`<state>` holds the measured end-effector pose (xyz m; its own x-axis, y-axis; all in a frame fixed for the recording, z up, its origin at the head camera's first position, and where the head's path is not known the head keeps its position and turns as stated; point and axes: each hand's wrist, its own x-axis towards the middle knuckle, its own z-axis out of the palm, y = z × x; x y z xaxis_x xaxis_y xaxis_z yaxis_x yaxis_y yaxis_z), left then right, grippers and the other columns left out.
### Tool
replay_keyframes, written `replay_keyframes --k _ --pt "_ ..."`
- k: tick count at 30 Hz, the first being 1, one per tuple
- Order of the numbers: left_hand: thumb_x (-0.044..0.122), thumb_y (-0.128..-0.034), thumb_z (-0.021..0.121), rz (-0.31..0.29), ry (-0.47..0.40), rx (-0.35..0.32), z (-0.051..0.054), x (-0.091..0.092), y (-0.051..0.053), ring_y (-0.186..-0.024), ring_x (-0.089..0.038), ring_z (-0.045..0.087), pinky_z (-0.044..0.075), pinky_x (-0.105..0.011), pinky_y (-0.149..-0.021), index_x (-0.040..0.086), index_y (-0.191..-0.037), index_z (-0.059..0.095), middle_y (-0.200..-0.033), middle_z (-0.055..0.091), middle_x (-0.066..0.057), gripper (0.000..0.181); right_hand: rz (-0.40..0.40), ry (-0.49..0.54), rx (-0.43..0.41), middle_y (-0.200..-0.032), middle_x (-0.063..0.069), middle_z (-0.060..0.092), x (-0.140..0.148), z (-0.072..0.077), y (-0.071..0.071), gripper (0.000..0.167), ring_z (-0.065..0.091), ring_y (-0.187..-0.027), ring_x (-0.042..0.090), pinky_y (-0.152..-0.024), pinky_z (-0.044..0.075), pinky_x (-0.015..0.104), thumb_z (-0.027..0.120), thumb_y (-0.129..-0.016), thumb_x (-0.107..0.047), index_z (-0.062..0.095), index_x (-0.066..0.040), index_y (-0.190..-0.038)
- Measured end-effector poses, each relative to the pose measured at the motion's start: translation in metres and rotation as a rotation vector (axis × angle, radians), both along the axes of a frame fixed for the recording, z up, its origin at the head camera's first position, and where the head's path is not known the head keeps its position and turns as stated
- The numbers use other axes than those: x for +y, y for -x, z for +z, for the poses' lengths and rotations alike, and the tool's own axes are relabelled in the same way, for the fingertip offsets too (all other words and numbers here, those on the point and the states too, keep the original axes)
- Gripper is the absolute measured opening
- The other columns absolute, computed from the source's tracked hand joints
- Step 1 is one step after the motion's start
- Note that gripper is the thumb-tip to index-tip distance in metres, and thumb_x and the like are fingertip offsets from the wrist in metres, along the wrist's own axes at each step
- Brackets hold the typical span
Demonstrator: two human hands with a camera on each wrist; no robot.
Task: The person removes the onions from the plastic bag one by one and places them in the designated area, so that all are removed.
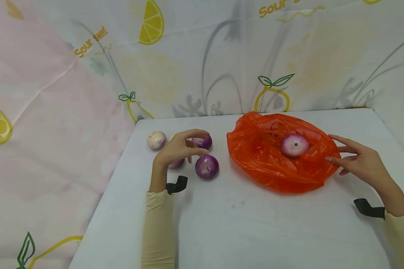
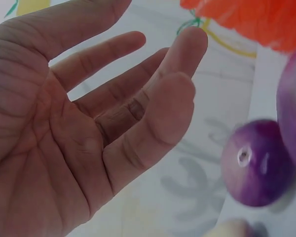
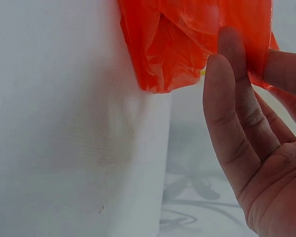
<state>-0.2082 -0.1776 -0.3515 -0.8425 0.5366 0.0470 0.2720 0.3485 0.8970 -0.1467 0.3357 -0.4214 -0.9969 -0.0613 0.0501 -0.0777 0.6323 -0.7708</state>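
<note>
My left hand hovers over a cluster of onions, fingers loosely bent with nothing in the palm, as the left wrist view also shows. Just in front of it sits a purple onion. Another purple onion lies behind its fingertips, and a further onion is partly hidden under the hand. On the right, my right hand holds the edge of a red plastic bag between thumb and fingers. A pale purple onion rests in the spread bag.
A whitish onion lies at the back left of the white table. A printed curtain hangs along the table's back and left edges.
</note>
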Motion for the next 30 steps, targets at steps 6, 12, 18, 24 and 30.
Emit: replay_keyframes --k 6,12,18,24,30 --pt "0.017 -0.0843 0.08 -0.067 -0.025 0.056 0.006 0.029 0.002 -0.081 -0.031 0.07 0.054 -0.043 -0.053 0.016 -0.13 0.063 -0.12 0.066 -0.001 0.049 -0.002 -0.004 -0.001 -0.126 0.04 0.05 0.0 0.0 0.0 0.07 0.065 -0.066 0.002 -0.053 0.056 0.028 0.068 -0.095 -0.022 0.032 -0.016 -0.155" --pt "0.014 -0.0845 0.08 -0.135 -0.057 0.092 0.009 0.056 0.004 -0.072 -0.024 0.069 0.055 -0.041 -0.057 0.006 -0.132 0.06 -0.123 0.065 -0.011 0.051 0.005 -0.006 0.002 -0.124 0.04 0.051 -0.001 0.001 0.0 0.071 0.066 -0.066 0.003 -0.053 0.056 0.028 0.069 -0.095 -0.021 0.032 -0.015 -0.155" --pt "0.018 -0.0853 0.079 -0.181 -0.083 0.076 0.01 0.086 0.005 -0.076 -0.031 0.068 0.053 -0.05 -0.05 0.009 -0.134 0.059 -0.129 0.061 -0.012 0.053 0.018 0.009 -0.014 -0.125 0.039 0.051 0.0 0.002 -0.001 0.07 0.067 -0.066 0.007 -0.054 0.057 0.029 0.069 -0.095 -0.022 0.033 -0.021 -0.155" --pt "0.02 -0.0849 0.08 -0.208 -0.06 0.137 0.004 0.112 0.011 -0.081 -0.024 0.068 0.058 -0.034 -0.07 0.01 -0.135 0.058 -0.13 0.061 -0.008 0.056 0.02 0.016 -0.003 -0.125 0.039 0.05 0.001 0.002 -0.002 0.07 0.067 -0.066 0.007 -0.054 0.057 0.029 0.069 -0.095 -0.021 0.034 -0.023 -0.155" --pt "0.022 -0.0853 0.08 -0.209 -0.055 0.1 -0.005 0.127 0.016 -0.082 -0.017 0.07 0.058 -0.038 -0.057 0.015 -0.135 0.058 -0.128 0.061 0.003 0.055 0.028 0.012 0.004 -0.126 0.039 0.05 0.0 0.003 -0.002 0.069 0.067 -0.066 0.006 -0.054 0.056 0.029 0.068 -0.095 -0.02 0.033 -0.021 -0.155"
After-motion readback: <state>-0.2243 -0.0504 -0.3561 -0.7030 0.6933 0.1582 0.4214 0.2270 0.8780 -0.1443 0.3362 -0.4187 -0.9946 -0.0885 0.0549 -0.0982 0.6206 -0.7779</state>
